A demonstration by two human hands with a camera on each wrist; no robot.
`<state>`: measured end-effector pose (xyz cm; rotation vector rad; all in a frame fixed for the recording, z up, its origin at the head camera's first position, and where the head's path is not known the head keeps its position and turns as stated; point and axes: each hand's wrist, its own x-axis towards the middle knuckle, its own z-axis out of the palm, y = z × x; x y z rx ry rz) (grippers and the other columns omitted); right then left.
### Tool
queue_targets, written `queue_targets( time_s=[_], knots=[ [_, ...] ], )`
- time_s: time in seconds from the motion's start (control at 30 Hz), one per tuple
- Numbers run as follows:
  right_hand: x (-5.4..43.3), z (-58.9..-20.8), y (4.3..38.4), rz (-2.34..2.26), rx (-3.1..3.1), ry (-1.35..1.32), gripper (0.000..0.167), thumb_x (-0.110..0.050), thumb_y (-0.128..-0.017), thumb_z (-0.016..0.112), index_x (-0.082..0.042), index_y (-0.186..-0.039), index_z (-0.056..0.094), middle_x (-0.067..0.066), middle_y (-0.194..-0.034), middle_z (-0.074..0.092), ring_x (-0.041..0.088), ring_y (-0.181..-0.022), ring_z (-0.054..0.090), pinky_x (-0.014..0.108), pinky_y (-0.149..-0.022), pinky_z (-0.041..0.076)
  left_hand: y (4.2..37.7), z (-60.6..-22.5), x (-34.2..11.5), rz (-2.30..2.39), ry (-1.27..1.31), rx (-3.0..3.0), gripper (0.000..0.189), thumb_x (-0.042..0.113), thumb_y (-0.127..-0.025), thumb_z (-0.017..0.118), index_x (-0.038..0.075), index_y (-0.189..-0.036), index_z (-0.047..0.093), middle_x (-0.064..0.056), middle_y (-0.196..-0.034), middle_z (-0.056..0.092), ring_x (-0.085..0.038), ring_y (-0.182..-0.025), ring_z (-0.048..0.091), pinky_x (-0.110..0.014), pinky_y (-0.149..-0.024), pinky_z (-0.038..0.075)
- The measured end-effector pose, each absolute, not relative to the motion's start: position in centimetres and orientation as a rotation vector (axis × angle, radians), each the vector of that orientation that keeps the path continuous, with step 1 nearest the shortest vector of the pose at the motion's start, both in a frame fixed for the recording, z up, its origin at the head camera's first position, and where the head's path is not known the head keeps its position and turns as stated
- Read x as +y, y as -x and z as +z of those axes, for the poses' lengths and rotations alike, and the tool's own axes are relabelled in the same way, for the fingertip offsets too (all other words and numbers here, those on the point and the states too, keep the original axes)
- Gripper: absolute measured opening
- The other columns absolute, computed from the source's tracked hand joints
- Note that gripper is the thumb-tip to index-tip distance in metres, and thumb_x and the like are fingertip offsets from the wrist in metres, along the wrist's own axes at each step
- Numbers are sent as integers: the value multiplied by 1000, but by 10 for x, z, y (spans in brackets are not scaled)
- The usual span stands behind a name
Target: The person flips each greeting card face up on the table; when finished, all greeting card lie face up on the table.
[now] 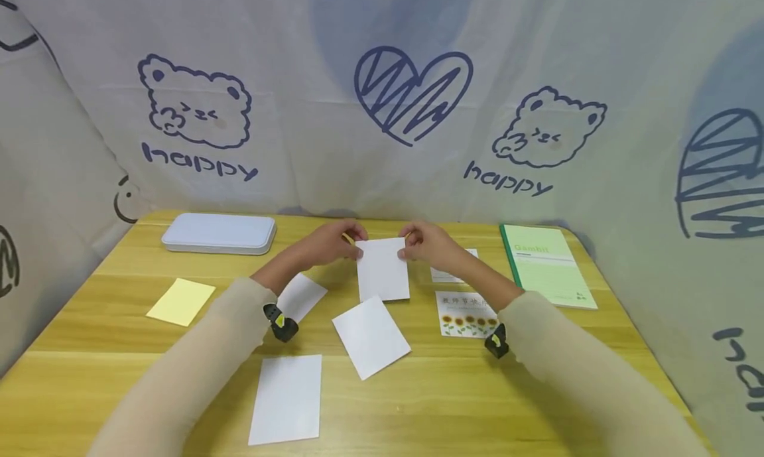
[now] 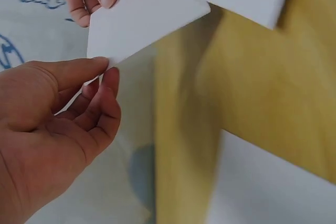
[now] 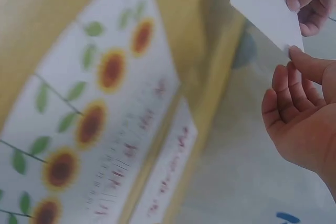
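Both hands hold one white card (image 1: pixel 383 270) by its far corners, raised near the table's back edge. My left hand (image 1: pixel 331 243) pinches the left corner between thumb and fingers, as the left wrist view of the card (image 2: pixel 139 24) shows. At the right corner, my right hand (image 1: pixel 431 246) pinches it the same way. Just below the held card lies another white card (image 1: pixel 371 337), turned at an angle. A third white card (image 1: pixel 301 296) is partly hidden behind the left forearm. Nearer the front lies a white sheet (image 1: pixel 286 400).
On the wooden table (image 1: pixel 447 404) are a white case (image 1: pixel 219 233), yellow sticky notes (image 1: pixel 182 302) and a green notebook (image 1: pixel 549 264). A sunflower card (image 1: pixel 462 314) and another printed card (image 1: pixel 444 276) lie partly under the right forearm. A printed curtain (image 1: pixel 298 112) hangs behind.
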<state>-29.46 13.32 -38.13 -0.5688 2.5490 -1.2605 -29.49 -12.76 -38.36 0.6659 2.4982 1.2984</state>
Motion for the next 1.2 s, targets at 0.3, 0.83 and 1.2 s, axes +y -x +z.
queue_targets(
  time_s=[0.3,0.83,1.2],
  knots=[
    [146,-348,279,-1363,2621,609,29,-17,-96,69,-12,-122,57,9,-101,60,27,-88,59,34,-75,52,279,-353,-124,1511,-671,2466,26,10,-95,69,6,-120,63,-12,-118,61,-27,-102,59,-35,-85,51],
    [157,-341,213,-1512,2524,728,30,-19,-96,70,-19,-125,62,8,-97,65,31,-86,64,35,-76,58,222,-350,-122,1703,-632,2272,28,10,-96,67,10,-124,63,-8,-123,61,-26,-99,62,-37,-91,53],
    [172,-352,190,-1478,2463,832,28,-19,-96,70,-16,-123,67,8,-101,71,24,-87,68,31,-74,57,218,-357,-115,1681,-663,2189,32,11,-95,67,8,-126,64,-9,-122,64,-25,-100,63,-39,-93,54]
  ],
)
